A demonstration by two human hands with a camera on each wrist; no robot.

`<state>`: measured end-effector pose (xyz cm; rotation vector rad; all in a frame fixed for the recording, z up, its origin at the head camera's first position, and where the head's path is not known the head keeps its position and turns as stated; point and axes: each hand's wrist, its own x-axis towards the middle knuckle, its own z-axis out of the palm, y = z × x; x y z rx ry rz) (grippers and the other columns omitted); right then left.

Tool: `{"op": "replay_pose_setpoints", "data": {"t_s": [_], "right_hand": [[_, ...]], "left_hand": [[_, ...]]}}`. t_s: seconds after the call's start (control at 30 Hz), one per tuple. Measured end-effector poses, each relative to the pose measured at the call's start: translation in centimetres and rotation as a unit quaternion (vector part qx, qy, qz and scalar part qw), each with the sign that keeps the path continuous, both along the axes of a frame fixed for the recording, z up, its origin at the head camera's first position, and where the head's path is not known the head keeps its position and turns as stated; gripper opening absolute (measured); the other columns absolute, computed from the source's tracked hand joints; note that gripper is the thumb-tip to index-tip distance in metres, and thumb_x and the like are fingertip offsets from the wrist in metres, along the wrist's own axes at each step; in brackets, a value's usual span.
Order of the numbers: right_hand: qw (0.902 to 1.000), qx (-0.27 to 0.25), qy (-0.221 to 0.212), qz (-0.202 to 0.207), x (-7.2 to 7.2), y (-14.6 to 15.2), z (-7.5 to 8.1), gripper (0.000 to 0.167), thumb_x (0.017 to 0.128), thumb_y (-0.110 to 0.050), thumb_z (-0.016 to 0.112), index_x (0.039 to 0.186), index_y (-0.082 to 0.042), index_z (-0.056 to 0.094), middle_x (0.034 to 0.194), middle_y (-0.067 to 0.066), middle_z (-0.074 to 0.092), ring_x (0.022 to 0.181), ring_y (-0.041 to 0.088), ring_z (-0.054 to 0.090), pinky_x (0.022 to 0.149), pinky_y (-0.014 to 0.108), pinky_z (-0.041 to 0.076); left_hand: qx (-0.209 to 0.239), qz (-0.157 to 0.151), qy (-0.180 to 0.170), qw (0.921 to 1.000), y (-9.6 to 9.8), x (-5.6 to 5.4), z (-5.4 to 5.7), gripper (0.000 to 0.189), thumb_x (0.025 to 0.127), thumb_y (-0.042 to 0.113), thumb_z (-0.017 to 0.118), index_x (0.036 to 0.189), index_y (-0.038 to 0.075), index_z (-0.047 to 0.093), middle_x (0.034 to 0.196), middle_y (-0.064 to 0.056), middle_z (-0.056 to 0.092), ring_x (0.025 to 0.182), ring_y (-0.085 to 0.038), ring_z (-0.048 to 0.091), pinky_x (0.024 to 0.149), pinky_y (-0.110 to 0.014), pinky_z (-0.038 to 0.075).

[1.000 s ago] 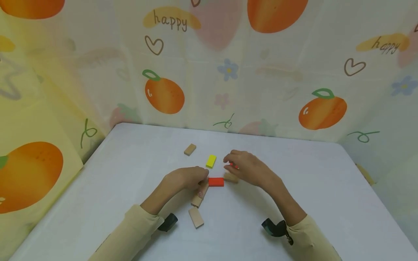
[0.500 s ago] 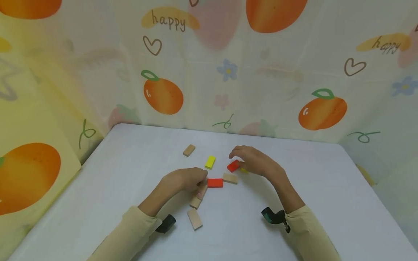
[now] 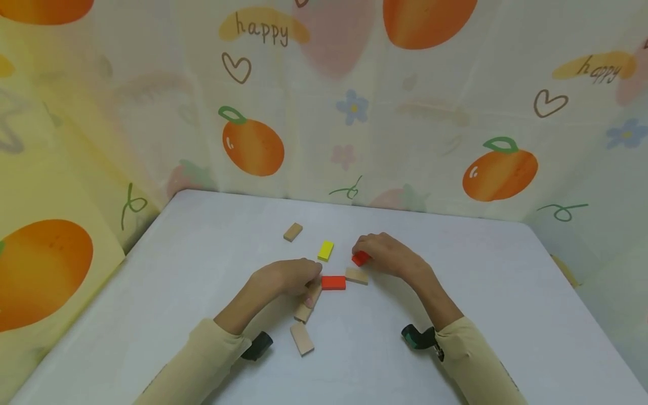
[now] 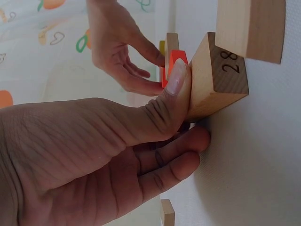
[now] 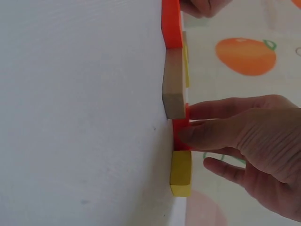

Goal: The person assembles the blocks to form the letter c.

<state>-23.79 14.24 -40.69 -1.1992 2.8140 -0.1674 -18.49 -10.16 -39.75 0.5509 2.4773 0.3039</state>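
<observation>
My left hand (image 3: 286, 277) pinches a wooden domino block (image 3: 305, 310) marked 28, thumb on one side; that block (image 4: 229, 77) rests on the table in the left wrist view. Against its far end lies a red block (image 3: 333, 283), and a plain wooden block (image 3: 356, 275) follows on the right. My right hand (image 3: 387, 254) pinches a second red block (image 3: 360, 259) between thumb and finger, just beyond that plain one. Beside it in the right wrist view sits a yellow block (image 5: 181, 169), which the hand hides in the head view.
Another yellow block (image 3: 326, 251) lies between the hands, farther back. A wooden block (image 3: 293, 232) sits behind it to the left. Nearer me is one more wooden block (image 3: 302, 338). A white cloth covers the table (image 3: 506, 292); a printed curtain (image 3: 405, 112) hangs behind.
My right hand drew back from the second red block, baring it and a yellow block, then came in again and now pinches the red one. The left hand stays where it was.
</observation>
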Motion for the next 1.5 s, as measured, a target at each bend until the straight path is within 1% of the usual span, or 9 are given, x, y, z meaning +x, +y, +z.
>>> {"op": "replay_pose_setpoints", "data": {"t_s": [0.33,0.53,0.73,0.9,1.0,1.13,1.27,1.37,1.5], "right_hand": [[0.9989,0.0,0.047,0.003,0.0,-0.1,-0.3,0.024,0.091,-0.004,0.079,0.113,-0.011,0.076,0.106,0.003,0.076,0.099,0.02,0.069,0.098,0.039,0.057],[0.9969,-0.009,0.078,0.003,0.2,-0.1,0.0,0.023,0.09,-0.001,0.078,0.111,-0.011,0.076,0.101,0.002,0.076,0.095,0.019,0.068,0.095,0.04,0.056],[0.9957,-0.023,0.09,-0.003,0.7,-0.2,1.0,0.023,0.09,-0.003,0.079,0.111,-0.012,0.076,0.101,0.001,0.076,0.097,0.019,0.068,0.096,0.04,0.055],[0.9967,-0.035,0.072,0.007,1.4,-0.2,1.8,0.024,0.089,-0.004,0.08,0.111,-0.013,0.076,0.103,0.0,0.076,0.098,0.019,0.067,0.096,0.04,0.055],[0.997,-0.046,0.06,0.019,2.0,-0.2,2.3,0.023,0.088,-0.004,0.082,0.11,-0.013,0.076,0.102,-0.001,0.075,0.096,0.017,0.067,0.094,0.038,0.056],[0.9967,-0.045,0.057,0.037,3.3,-0.4,3.3,0.024,0.087,-0.006,0.084,0.108,-0.014,0.077,0.1,-0.003,0.075,0.093,0.015,0.066,0.09,0.035,0.056],[0.9958,-0.02,0.064,0.062,5.0,-0.9,3.9,0.025,0.086,-0.008,0.086,0.108,-0.015,0.078,0.099,-0.004,0.075,0.092,0.014,0.067,0.088,0.033,0.056],[0.9935,0.008,0.078,0.082,6.5,-1.4,3.8,0.025,0.085,-0.011,0.086,0.109,-0.015,0.078,0.1,-0.005,0.076,0.093,0.013,0.067,0.087,0.031,0.056],[0.9915,0.029,0.082,0.097,8.4,-1.8,3.6,0.029,0.084,-0.013,0.088,0.111,-0.015,0.078,0.103,-0.005,0.078,0.095,0.012,0.067,0.086,0.026,0.055]], "left_hand": [[0.0,-0.004,0.002,1.0,0.0,-0.1,0.1,0.03,0.087,0.018,0.083,0.104,0.014,0.059,0.088,-0.003,0.056,0.089,-0.017,0.056,0.078,-0.03,0.046],[-0.002,-0.007,0.003,1.0,0.0,-0.1,0.1,0.03,0.088,0.018,0.083,0.104,0.014,0.058,0.088,-0.002,0.055,0.088,-0.017,0.055,0.077,-0.03,0.045],[-0.004,-0.007,0.002,1.0,0.0,-0.1,0.2,0.029,0.088,0.019,0.083,0.103,0.014,0.058,0.088,-0.003,0.056,0.088,-0.017,0.055,0.078,-0.03,0.045],[-0.007,-0.004,-0.002,1.0,0.0,-0.2,0.0,0.03,0.088,0.02,0.083,0.104,0.015,0.058,0.089,-0.002,0.057,0.088,-0.017,0.056,0.078,-0.029,0.046],[-0.008,-0.005,-0.002,1.0,0.1,-0.2,0.0,0.03,0.088,0.021,0.083,0.103,0.015,0.058,0.088,-0.002,0.057,0.088,-0.016,0.056,0.077,-0.029,0.046],[-0.004,-0.009,-0.004,0.9999,0.3,-0.2,-0.2,0.03,0.088,0.02,0.083,0.102,0.015,0.058,0.089,-0.002,0.058,0.088,-0.016,0.056,0.077,-0.029,0.046],[0.005,-0.009,-0.004,0.9999,0.4,-0.2,-0.1,0.03,0.087,0.019,0.084,0.101,0.015,0.058,0.088,-0.002,0.058,0.088,-0.017,0.056,0.078,-0.03,0.046],[0.005,-0.007,0.002,1.0,0.3,-0.1,-0.1,0.031,0.086,0.019,0.085,0.101,0.014,0.058,0.088,-0.003,0.057,0.088,-0.017,0.055,0.079,-0.03,0.046],[0.001,-0.01,0.01,0.9999,0.1,-0.1,-0.1,0.031,0.085,0.018,0.086,0.1,0.013,0.059,0.087,-0.003,0.057,0.087,-0.017,0.055,0.078,-0.03,0.046]]}}
